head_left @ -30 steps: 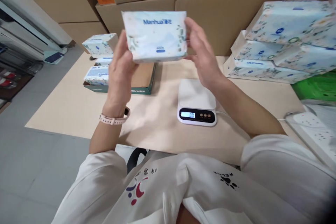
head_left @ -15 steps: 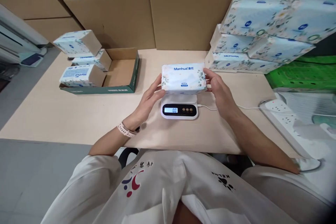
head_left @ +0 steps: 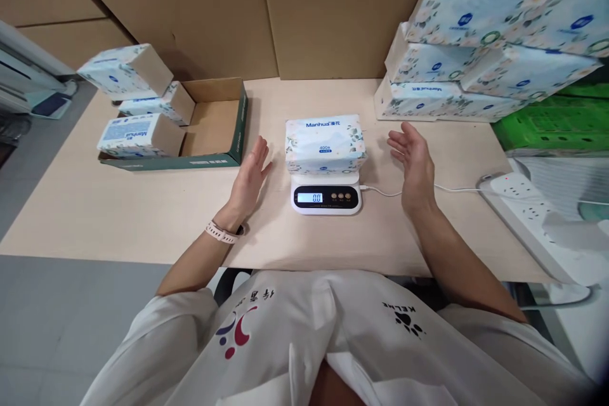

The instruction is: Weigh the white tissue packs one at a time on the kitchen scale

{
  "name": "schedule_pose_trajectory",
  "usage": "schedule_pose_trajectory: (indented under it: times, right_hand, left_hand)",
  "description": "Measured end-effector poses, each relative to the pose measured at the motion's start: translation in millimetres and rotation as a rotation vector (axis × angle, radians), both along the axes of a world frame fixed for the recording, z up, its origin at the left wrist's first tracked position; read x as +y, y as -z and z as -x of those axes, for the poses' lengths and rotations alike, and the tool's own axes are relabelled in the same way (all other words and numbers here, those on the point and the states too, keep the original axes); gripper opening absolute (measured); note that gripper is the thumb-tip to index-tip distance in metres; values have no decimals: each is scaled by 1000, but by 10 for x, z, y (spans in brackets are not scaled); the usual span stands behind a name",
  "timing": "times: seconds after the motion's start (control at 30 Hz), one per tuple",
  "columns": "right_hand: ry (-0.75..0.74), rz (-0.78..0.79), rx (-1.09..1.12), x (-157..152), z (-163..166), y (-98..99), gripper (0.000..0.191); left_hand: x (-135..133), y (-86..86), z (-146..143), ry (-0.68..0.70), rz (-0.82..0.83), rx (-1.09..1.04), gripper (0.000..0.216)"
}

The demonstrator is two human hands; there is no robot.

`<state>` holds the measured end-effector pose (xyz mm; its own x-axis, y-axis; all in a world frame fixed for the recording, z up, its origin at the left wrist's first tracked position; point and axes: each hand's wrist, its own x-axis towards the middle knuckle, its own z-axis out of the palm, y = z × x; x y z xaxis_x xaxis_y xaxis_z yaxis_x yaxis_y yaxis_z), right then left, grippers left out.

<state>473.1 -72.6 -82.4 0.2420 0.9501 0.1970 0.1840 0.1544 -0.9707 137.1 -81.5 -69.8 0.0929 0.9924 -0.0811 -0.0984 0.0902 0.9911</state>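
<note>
Tissue pack [head_left: 325,143] on scale [head_left: 326,193], both hands' grip apart: left hand [head_left: 250,176], right hand [head_left: 413,156].

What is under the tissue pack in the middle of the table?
The tissue pack rests on a white digital scale. Only the scale's front panel shows, its display reading 0.0; the pack covers the weighing platform. Both hands, left hand and right hand, are open and off the pack.

tissue pack [head_left: 325,143]: "Manhua", "400" | scale [head_left: 326,195] display: "0.0"
</note>
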Motion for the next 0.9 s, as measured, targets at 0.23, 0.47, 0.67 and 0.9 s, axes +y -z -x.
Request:
schedule_pose_trajectory:
  times: [0.23, 0.47, 0.67, 0.9]
  right_hand:
    - [-58, -32, -24, -41, 23, 7, 66]
    - [-93, -14, -31, -80, 82, 9, 71]
    - [-102, -14, 10, -105, 98, -16, 74]
    - [-89, 30, 22, -149, 135, -71, 71]
  left_hand:
    - [-52, -85, -23, 52, -20, -20, 85]
    - [-75, -71, -57, 72, -11, -57, 91]
    - [-86, -74, -61, 90, -8, -71, 92]
    - [-87, -70, -72, 93, 12, -80, 89]
